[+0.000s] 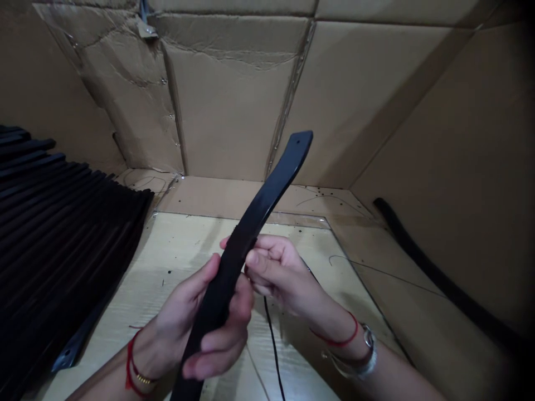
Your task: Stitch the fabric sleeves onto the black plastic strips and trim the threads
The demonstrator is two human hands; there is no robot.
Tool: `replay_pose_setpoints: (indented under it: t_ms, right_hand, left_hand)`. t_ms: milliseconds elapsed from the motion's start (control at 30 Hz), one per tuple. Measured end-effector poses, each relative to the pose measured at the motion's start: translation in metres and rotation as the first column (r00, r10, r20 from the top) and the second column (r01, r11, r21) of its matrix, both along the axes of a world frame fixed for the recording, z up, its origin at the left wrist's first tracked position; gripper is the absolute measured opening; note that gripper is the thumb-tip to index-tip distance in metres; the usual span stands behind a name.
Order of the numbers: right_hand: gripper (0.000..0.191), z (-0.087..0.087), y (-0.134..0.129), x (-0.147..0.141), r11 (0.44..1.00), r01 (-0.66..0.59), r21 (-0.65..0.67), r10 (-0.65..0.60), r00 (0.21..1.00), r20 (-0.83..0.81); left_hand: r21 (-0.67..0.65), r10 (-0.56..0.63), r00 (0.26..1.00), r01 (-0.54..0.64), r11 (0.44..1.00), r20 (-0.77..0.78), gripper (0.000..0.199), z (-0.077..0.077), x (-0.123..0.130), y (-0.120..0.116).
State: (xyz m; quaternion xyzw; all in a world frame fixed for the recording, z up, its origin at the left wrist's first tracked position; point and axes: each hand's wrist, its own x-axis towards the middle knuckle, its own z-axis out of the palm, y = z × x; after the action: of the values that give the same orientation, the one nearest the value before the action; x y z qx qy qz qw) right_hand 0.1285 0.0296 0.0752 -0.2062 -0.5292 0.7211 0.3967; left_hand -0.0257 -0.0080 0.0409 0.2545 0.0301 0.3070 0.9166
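Observation:
A long, black, curved strip [273, 181] slants up through the middle of the view, with a small hole near its squared upper end. Its lower part has a darker, rough covering that ends in an uneven edge. My left hand [221, 323] is closed around this covered part, thumb on one side and fingers on the other. At the strip's right edge, beside the covering's end, my right hand [288, 273] is pinched closed; what its fingertips hold is hidden. A thin black cord [272, 340] hangs below the right hand.
Many black strips [62, 223] lie stacked at the left. Another dark curved strip [434, 275] lies along the right side. Cardboard walls [234, 106] enclose the pale work board [188, 234]. A thin wire-like strand [388, 273] and dark bits lie about.

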Motion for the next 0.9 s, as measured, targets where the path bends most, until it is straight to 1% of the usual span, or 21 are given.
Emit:
replay_pose_setpoints:
  t_ms: [33, 67, 100, 133, 167, 200, 267, 367, 400, 433, 467, 500, 533, 567, 600, 633, 667, 733, 800, 833, 900]
  right_hand:
    - [0.030, 0.001, -0.001, -0.001, 0.997, 0.071, 0.010, -0.072, 0.997, 0.025]
    - [0.030, 0.002, -0.003, -0.002, 0.990, 0.141, 0.020, -0.142, 0.988, 0.058]
    - [0.031, 0.004, -0.004, -0.004, 0.981, 0.192, 0.026, -0.193, 0.977, 0.089]
    - [0.031, 0.005, -0.006, -0.005, 0.976, 0.218, 0.024, -0.219, 0.969, 0.115]
    - [0.031, 0.005, -0.007, -0.007, 0.975, 0.222, 0.017, -0.222, 0.967, 0.125]
    - [0.031, 0.005, -0.009, -0.009, 0.977, 0.212, 0.005, -0.211, 0.970, 0.124]
    - [0.030, 0.005, -0.010, -0.011, 0.984, 0.178, -0.020, -0.175, 0.980, 0.098]
    - [0.025, 0.003, -0.012, -0.010, 0.988, 0.155, -0.016, -0.153, 0.986, 0.069]
    - [0.023, 0.002, -0.012, -0.009, 0.989, 0.147, 0.000, -0.146, 0.987, 0.067]
    - [0.022, 0.002, -0.011, -0.008, 0.991, 0.131, 0.022, -0.132, 0.989, 0.064]
    - [0.022, 0.002, -0.011, -0.007, 0.993, 0.108, 0.049, -0.111, 0.992, 0.063]
    - [0.022, 0.002, -0.010, -0.006, 0.994, 0.082, 0.072, -0.086, 0.994, 0.065]
    - [0.023, 0.001, -0.010, -0.005, 0.994, 0.060, 0.088, -0.066, 0.995, 0.070]
    - [0.024, 0.001, -0.009, -0.005, 0.994, 0.054, 0.095, -0.062, 0.995, 0.074]
    - [0.025, 0.001, -0.009, -0.005, 0.993, 0.069, 0.093, -0.077, 0.994, 0.079]
    - [0.027, 0.001, -0.009, -0.005, 0.991, 0.103, 0.089, -0.111, 0.990, 0.084]
    - [0.029, 0.002, -0.009, -0.005, 0.985, 0.147, 0.090, -0.156, 0.983, 0.093]
    - [0.032, 0.004, -0.011, -0.006, 0.972, 0.208, 0.108, -0.222, 0.966, 0.131]
    - [0.031, 0.007, -0.013, -0.007, 0.972, 0.202, 0.117, -0.220, 0.960, 0.173]
    - [0.030, 0.008, -0.014, -0.008, 0.976, 0.187, 0.115, -0.206, 0.961, 0.183]
    - [0.027, 0.010, -0.016, -0.008, 0.981, 0.163, 0.105, -0.180, 0.967, 0.180]
  left_hand:
    - [0.027, 0.128, 0.976, -0.125, 0.992, -0.178, 0.055, 0.001, 0.001, 0.000]
    - [0.096, 0.281, 0.895, -0.264, 0.960, -0.346, 0.048, 0.002, 0.002, 0.000]
    - [0.194, 0.425, 0.777, -0.379, 0.905, -0.464, 0.041, 0.004, 0.004, 0.000]
    - [0.289, 0.533, 0.665, -0.449, 0.845, -0.524, 0.037, 0.005, 0.005, 0.000]
    - [0.355, 0.592, 0.597, -0.476, 0.805, -0.542, 0.035, 0.006, 0.007, -0.001]
    - [0.379, 0.604, 0.586, -0.471, 0.796, -0.540, 0.036, 0.007, 0.008, -0.001]
    - [0.338, 0.566, 0.656, -0.454, 0.825, -0.499, 0.038, 0.007, 0.008, -0.002]
    - [0.217, 0.465, 0.833, -0.415, 0.884, -0.301, 0.038, 0.004, 0.005, -0.001]
    - [0.162, 0.378, 0.900, -0.349, 0.923, -0.216, 0.037, 0.003, 0.002, -0.001]
    - [0.099, 0.259, 0.958, -0.248, 0.964, -0.125, 0.036, 0.002, 0.000, -0.001]
    - [0.034, 0.121, 0.992, -0.120, 0.992, -0.025, 0.036, 0.001, -0.002, 0.000]
    - [-0.017, -0.012, 0.997, 0.013, 1.000, 0.075, 0.037, 0.000, -0.004, 0.000]
    - [-0.046, -0.107, 0.983, 0.116, 0.992, 0.152, 0.038, -0.001, -0.006, 0.001]
    - [-0.058, -0.153, 0.972, 0.166, 0.984, 0.178, 0.040, -0.002, -0.006, 0.001]
    - [-0.050, -0.156, 0.975, 0.166, 0.985, 0.158, 0.044, -0.002, -0.006, 0.001]
    - [-0.034, -0.113, 0.990, 0.117, 0.993, 0.087, 0.048, -0.002, -0.006, 0.001]
    - [-0.008, -0.030, 0.999, 0.030, 1.000, -0.021, 0.051, -0.002, -0.004, 0.002]
    - [0.070, 0.164, 0.959, -0.152, 0.986, -0.231, 0.053, -0.002, -0.002, 0.003]
    - [0.140, 0.275, 0.904, -0.242, 0.960, -0.326, 0.053, 0.000, -0.001, 0.005]
    - [0.152, 0.286, 0.896, -0.247, 0.957, -0.340, 0.053, 0.001, -0.001, 0.006]
    - [0.114, 0.235, 0.911, -0.208, 0.971, -0.340, 0.051, 0.003, -0.002, 0.006]
